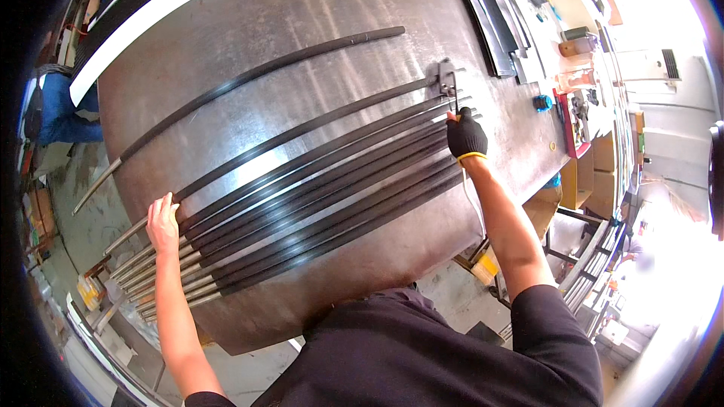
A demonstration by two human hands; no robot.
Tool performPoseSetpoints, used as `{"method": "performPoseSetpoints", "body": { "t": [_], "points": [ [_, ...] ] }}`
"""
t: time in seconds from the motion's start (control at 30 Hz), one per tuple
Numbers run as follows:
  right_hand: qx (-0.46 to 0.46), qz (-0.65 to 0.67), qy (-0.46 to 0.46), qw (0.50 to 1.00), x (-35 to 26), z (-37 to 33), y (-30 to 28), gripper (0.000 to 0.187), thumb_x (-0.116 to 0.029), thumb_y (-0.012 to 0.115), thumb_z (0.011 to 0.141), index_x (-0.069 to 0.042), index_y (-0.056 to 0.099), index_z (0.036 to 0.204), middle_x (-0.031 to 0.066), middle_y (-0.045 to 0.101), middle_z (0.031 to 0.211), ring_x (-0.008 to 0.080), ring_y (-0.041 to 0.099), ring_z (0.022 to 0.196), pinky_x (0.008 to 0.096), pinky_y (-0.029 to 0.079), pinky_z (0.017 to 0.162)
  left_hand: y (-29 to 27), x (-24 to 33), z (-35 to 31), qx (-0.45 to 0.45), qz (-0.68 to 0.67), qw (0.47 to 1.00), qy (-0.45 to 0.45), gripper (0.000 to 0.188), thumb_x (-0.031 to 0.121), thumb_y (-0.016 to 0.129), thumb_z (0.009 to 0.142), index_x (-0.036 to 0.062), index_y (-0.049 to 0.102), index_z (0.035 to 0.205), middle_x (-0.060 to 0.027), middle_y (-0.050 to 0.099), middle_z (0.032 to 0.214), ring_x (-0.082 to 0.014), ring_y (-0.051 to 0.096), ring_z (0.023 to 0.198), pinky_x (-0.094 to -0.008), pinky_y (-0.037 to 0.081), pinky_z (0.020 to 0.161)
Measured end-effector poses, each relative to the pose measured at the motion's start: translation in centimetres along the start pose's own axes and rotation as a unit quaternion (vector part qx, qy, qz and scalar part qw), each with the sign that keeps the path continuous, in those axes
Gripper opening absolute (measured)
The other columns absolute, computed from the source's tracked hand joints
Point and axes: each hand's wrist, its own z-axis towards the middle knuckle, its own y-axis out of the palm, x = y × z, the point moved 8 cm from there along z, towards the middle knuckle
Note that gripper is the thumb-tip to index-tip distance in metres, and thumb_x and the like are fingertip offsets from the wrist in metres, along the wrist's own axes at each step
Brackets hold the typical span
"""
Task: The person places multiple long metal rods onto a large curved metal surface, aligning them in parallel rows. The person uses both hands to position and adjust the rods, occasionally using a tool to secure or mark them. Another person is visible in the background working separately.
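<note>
My bare left hand (pixel 162 224) has its fingers closed round a metal rod at the left edge of the table, where the rod's black sleeve (pixel 302 126) begins. The sleeve runs up to the right, ending at a small grey metal block (pixel 446 79). My right hand (pixel 466 136), in a black glove with a yellow cuff, is closed on a thin dark tool (pixel 456 96) reaching to that block; its exact kind is unclear. Several more black-sleeved rods (pixel 324 192) lie side by side nearer me, their bare metal ends jutting past the left edge.
Farther away on the metal table (pixel 317 0) lies a separate black-sleeved rod (pixel 256 71). Long dark strips (pixel 483 15) lie at the far right, near a blue roll (pixel 541 102) and a red tray (pixel 577 128). At far left, black-and-white panels (pixel 166 11) overhang; a person's blue-clad leg (pixel 68 117) shows below.
</note>
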Motion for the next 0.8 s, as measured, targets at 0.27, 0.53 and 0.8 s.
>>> {"method": "performPoseSetpoints", "body": {
  "t": [0.27,0.53,0.8],
  "points": [
    [-0.01,-0.03,-0.082,0.996,-0.1,0.7,-1.2,0.039,-0.048,0.052,0.097,-0.013,0.055,0.115,0.0262,0.068,0.103,0.0478,0.064,0.1,0.061,0.048,0.082,0.2,0.2,0.1,-0.011,0.012,1.0,0.004,0.031,0.015,0.071,0.085,0.0056,0.068,0.115,-0.0091,0.066,0.102,-0.0296,0.063,0.095,-0.0399,0.054,0.082],
    [-0.009,-0.031,-0.025,0.999,-0.4,-0.4,0.9,0.043,-0.053,0.048,0.097,-0.017,0.055,0.12,0.0248,0.069,0.106,0.0499,0.062,0.106,0.0644,0.043,0.09,0.9,0.0,-0.3,-0.006,0.057,0.998,0.01,0.036,0.013,0.068,0.089,0.0083,0.063,0.124,-0.0078,0.065,0.107,-0.0289,0.063,0.099,-0.0395,0.054,0.084],
    [0.016,-0.041,-0.034,0.998,0.7,0.2,2.1,0.043,-0.049,0.048,0.099,-0.014,0.055,0.123,0.0259,0.068,0.108,0.0539,0.061,0.104,0.0722,0.038,0.09,1.4,-0.2,0.3,-0.02,0.06,0.998,-0.004,0.034,0.014,0.064,0.092,0.0085,0.062,0.126,-0.0078,0.063,0.109,-0.0286,0.061,0.102,-0.0399,0.054,0.086]
  ]
}}
